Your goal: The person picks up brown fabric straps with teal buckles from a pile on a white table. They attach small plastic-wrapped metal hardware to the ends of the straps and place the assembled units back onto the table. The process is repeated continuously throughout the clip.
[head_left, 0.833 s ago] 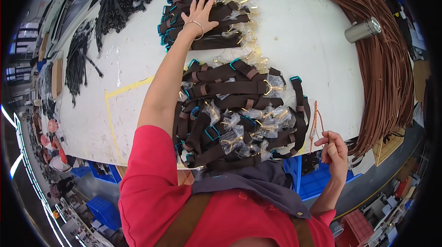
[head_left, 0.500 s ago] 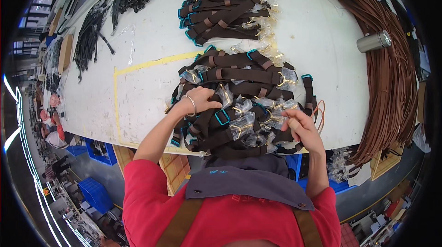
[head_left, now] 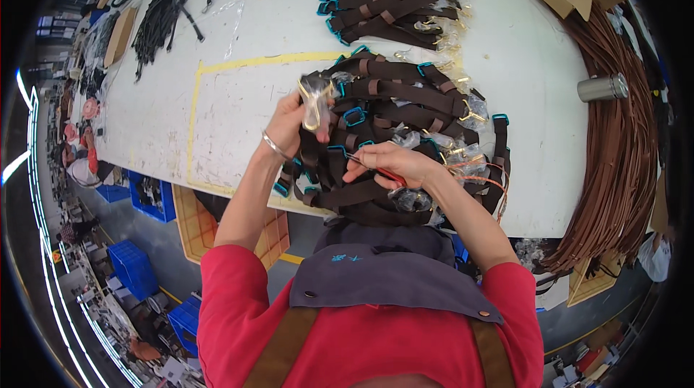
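Left hand [head_left: 290, 122]: grips a gold metal clasp [head_left: 312, 114] in clear plastic, ten o'clock from right hand [head_left: 399, 162].
Right hand: holds a slim red-handled tool [head_left: 391, 175].
Strap pile: crowded dark-brown webbing straps [head_left: 354, 196] might snag it.

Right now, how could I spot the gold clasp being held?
On the white table, find the nearer pile of dark straps. At its left side, the person's left hand holds the gold clasp in clear plastic. Unlike the pile's other clasps, it's held in a hand.
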Available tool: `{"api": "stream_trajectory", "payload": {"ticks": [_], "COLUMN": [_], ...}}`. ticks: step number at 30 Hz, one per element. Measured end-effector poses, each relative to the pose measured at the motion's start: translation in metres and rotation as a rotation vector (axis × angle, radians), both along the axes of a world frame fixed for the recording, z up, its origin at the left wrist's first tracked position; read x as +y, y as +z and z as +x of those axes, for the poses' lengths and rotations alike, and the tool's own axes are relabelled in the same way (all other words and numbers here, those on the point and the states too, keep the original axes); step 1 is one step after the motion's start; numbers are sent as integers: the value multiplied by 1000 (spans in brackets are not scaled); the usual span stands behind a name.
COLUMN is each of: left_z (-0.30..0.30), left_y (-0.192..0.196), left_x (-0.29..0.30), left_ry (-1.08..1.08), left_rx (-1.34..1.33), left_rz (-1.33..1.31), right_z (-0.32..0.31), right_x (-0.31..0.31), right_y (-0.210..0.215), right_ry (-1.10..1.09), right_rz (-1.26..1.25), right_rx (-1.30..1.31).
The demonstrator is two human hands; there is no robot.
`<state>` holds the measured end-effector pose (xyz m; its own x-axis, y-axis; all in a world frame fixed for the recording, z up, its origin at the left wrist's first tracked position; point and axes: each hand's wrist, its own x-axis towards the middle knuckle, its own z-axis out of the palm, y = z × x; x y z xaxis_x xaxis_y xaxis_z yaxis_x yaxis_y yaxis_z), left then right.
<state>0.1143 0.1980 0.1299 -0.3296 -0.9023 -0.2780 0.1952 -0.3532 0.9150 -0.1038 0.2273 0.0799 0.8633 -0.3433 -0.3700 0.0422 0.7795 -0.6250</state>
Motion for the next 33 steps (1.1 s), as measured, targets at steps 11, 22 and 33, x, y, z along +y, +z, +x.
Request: {"api": "stream_trajectory", "payload": {"ticks": [11,22,33], "left_z": [-56,-75,-18], "left_y": [-5,-36,-27], "left_x": [36,78,73], "left_ry": [-538,-830,-546], "left_rx": [-873,-1109,-392], "left_rz": [-463,-552,86], "right_z": [-125,-121,-97], "right_x": [44,74,70], "right_y": [32,25,20], "right_ry": [-468,-381,-526], "right_rz": [-204,-162,-29], "right_rx": [46,285,169]}}
